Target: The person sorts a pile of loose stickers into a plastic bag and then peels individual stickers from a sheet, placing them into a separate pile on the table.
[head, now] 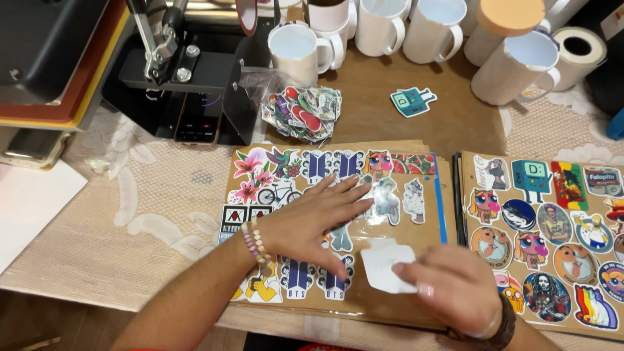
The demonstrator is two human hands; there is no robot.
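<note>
Low in the frame, right of centre, the right hand [455, 289] pinches a small white sticker backing [388, 266] by its right edge, fingers closed on it just above the open album page [429, 237]. The paper shows only its blank side, so its picture cannot be told. Just left of it, the left hand [312, 224], with a beaded bracelet at the wrist, lies flat with fingers spread, pressing on the brown page and grasping nothing.

That page, at the centre of the frame, is already covered along its top and left with flowers, a bicycle, cartoon figures and shield shapes; a bare patch remains at its lower right, under the white piece. The neighbouring page [468, 224], at the right edge, looks almost fully filled with round and cut-out stickers.

Further up, on the tabletop [370, 110], a clear bag of loose stickers [302, 112] sits upper centre, and a single teal sticker [413, 101] lies apart to its right, so more stock appears unplaced. At the top stand white mugs [377, 26]; a black heat press [175, 71] fills the upper left.
</note>
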